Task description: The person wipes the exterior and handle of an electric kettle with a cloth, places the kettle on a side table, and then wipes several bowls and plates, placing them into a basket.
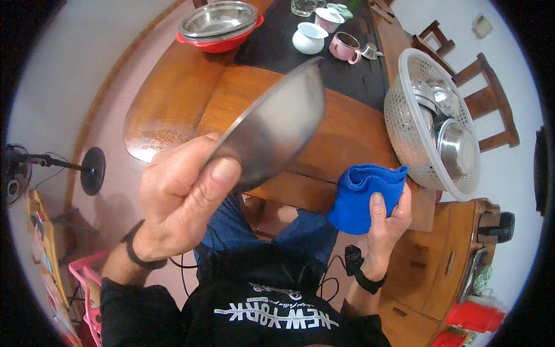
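My left hand [186,199] grips the rim of a metal bowl [277,117], thumb on one face and fingers behind it. The bowl is tilted on its side above the front of the wooden table [169,91], and its outline is slightly blurred. Lower and to the right, my right hand [388,217] holds a folded blue cloth [364,199] between thumb and fingers. Cloth and bowl are apart.
A white plastic colander [405,108] with several metal bowls [455,143] stands at the table's right. Farther back are stacked metal basins [219,21] in a red basin [225,44], a white pot [310,39] and a pink mug [344,47]. A wooden cabinet [416,277] stands at right.
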`<state>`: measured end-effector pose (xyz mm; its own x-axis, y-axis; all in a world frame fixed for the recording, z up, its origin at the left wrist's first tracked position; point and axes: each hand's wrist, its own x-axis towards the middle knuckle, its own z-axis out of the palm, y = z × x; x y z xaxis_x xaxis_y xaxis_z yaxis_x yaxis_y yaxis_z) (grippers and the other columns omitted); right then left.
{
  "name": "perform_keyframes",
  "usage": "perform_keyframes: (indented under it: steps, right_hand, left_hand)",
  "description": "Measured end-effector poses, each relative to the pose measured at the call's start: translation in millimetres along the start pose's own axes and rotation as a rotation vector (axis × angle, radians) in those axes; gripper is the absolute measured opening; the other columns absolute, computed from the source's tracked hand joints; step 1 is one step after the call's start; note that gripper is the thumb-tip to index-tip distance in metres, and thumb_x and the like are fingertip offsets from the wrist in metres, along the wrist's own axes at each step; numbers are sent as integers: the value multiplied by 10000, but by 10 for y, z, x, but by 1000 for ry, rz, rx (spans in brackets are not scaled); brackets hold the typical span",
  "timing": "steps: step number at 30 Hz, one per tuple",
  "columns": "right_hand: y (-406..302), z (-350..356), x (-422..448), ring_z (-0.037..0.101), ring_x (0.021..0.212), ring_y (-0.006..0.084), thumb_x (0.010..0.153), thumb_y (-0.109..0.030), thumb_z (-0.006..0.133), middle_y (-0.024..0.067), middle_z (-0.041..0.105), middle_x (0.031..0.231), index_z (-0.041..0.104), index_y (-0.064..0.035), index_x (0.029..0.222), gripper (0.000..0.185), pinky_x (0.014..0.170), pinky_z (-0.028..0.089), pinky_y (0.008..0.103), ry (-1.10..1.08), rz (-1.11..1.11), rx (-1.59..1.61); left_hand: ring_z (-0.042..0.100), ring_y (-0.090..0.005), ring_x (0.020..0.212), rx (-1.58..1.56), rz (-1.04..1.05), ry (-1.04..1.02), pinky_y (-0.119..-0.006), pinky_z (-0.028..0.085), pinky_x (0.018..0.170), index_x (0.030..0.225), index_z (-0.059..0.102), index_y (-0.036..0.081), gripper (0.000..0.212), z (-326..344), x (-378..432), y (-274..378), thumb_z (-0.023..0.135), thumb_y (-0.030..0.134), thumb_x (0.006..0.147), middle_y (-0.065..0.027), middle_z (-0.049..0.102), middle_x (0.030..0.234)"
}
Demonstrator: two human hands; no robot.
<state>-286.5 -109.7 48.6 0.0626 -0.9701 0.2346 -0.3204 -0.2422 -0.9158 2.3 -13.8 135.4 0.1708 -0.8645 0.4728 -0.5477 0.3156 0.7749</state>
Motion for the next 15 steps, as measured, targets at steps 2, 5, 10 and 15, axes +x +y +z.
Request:
perform_keyframes:
  steps: [2,5,10,15]
  right_hand:
    - [-153,55,-12,619,1021,200,899,-228,698,139,652,1144,496,43,1353,566,928,490,338,45,-116,80]
    - [-371,245,-4,616,1052,219,892,-241,704,174,629,1191,481,74,1353,601,940,491,351,154,-227,266]
    - [-813,601,-132,597,1129,321,854,-169,707,203,615,1224,476,31,1338,572,962,483,410,49,-511,194]
    - [-1027,728,-71,560,1199,374,811,-252,772,211,612,1254,576,9,1210,516,1034,428,457,66,-935,-434]
  left_hand:
    - [565,-153,692,-130,-143,126,-298,430,616,916,630,-25,290,117,-70,-39,587,249,1001,-58,580,761]
    - [529,-86,741,-304,-240,225,-254,420,653,927,645,-29,335,241,-142,-53,561,281,1022,-18,588,786]
    - [532,-128,679,-622,-237,125,-279,428,607,868,597,-4,344,501,-112,45,545,296,1029,-36,579,778]
    - [533,-239,611,-569,102,96,-329,423,568,822,544,8,404,742,-71,22,473,336,1048,-110,530,723]
